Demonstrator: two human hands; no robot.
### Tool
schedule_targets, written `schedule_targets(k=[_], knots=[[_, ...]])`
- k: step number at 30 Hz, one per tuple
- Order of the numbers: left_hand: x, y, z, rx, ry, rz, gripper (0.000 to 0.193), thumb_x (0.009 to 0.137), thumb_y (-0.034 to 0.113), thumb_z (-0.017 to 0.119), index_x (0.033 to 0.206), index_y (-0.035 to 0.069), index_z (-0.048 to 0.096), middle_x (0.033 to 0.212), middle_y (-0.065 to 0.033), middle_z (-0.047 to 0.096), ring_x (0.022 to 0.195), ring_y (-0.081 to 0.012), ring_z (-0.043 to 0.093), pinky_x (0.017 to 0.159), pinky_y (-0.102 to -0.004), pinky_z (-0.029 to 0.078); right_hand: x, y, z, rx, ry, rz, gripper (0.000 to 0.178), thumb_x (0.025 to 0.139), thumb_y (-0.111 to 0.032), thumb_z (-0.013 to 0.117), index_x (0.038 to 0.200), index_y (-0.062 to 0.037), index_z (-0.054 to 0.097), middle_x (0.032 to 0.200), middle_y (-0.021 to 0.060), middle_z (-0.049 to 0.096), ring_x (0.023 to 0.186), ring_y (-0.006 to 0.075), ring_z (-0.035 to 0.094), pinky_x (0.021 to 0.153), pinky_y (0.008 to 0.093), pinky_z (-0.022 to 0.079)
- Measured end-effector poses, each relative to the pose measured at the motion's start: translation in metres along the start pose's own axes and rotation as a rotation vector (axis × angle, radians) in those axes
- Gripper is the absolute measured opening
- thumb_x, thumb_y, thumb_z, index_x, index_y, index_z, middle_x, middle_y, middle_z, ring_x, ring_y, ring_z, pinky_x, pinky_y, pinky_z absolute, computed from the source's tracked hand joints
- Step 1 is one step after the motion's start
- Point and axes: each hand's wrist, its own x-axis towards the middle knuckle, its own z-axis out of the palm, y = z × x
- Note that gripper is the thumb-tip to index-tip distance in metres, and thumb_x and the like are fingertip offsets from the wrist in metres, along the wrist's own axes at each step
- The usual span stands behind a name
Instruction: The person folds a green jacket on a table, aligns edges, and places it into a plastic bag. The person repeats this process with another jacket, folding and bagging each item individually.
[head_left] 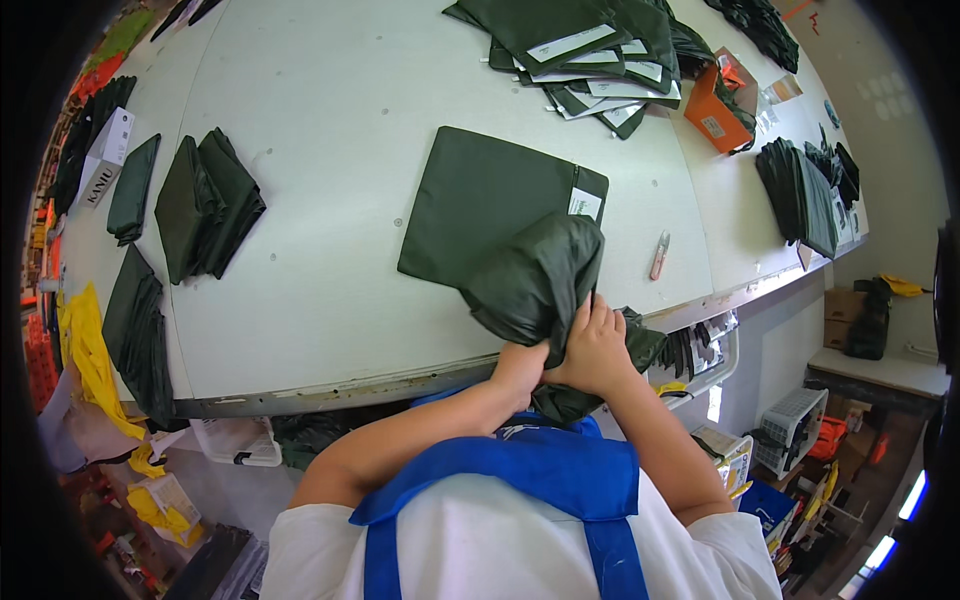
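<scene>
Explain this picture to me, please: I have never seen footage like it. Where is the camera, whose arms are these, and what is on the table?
The one picture comes from a wide fisheye camera worn on a person's head, looking down, so straight edges bend near the rim. The bare forearms rising from the lower edge are that person's own. Both hands, the left hand and the right hand, grip a bunched dark green fabric piece at the table's near edge. Behind it lies a flat dark green pouch on the pale table. Folded green pieces sit to the left, a stack of pouches and an orange box farther back, and a small pen-like tool to the right.
</scene>
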Motion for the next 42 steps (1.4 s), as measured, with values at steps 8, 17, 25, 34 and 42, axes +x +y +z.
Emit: schedule_targets(k=[8,17,25,34,42], knots=[[0.066,0.037,-0.022,1.241,-0.481,0.631,0.028,0.081,0.022,0.059,0.099,0.002,0.064,0.097,-0.0153,0.066,0.108,-0.0321,0.055,0.094,-0.0406,0.043,0.023,0.066,-0.002,0.633,0.150,0.320,0.091,0.058,-0.017,0.079,0.133,0.0037,0.031,0.110,0.0292,0.058,0.106,0.0447,0.056,0.089,0.0448,0.046],[0.042,0.056,-0.089,1.872,0.046,0.795,0.044,0.082,0.040,0.062,0.115,0.011,0.061,0.137,-0.0140,0.046,0.132,-0.0343,0.035,0.110,-0.0511,0.026,0.049,0.091,-0.075,0.561,0.290,0.174,0.087,0.061,-0.012,0.077,0.134,-0.0037,0.031,0.110,0.0279,0.059,0.104,0.0454,0.057,0.087,0.0448,0.047],[0.048,0.015,-0.084,1.712,0.371,1.092,0.030,0.077,0.020,0.060,0.106,0.012,0.060,0.121,-0.0120,0.054,0.114,-0.0345,0.048,0.095,-0.0493,0.037,0.077,0.059,-0.016,0.373,0.122,0.017,0.095,0.057,-0.015,0.078,0.137,-0.0007,0.029,0.110,0.0273,0.057,0.101,0.0439,0.057,0.087,0.0454,0.048],[0.037,0.003,-0.070,1.770,0.300,1.105,0.045,0.083,0.033,0.061,0.126,0.019,0.056,0.143,-0.0087,0.039,0.124,-0.0339,0.041,0.103,-0.0521,0.031,0.088,0.084,-0.010,0.557,0.179,0.066,0.087,0.059,-0.014,0.076,0.133,-0.0052,0.031,0.105,0.0283,0.061,0.100,0.0462,0.057,0.086,0.0464,0.046],[0.055,-0.005,-0.056,1.697,0.444,1.023,0.048,0.084,0.033,0.060,0.129,0.016,0.055,0.142,-0.0074,0.041,0.119,-0.0309,0.043,0.097,-0.0451,0.036,0.081,0.083,-0.002,0.568,0.156,0.063,0.085,0.059,-0.015,0.075,0.131,-0.0024,0.031,0.106,0.0294,0.060,0.102,0.0463,0.057,0.087,0.0457,0.046]])
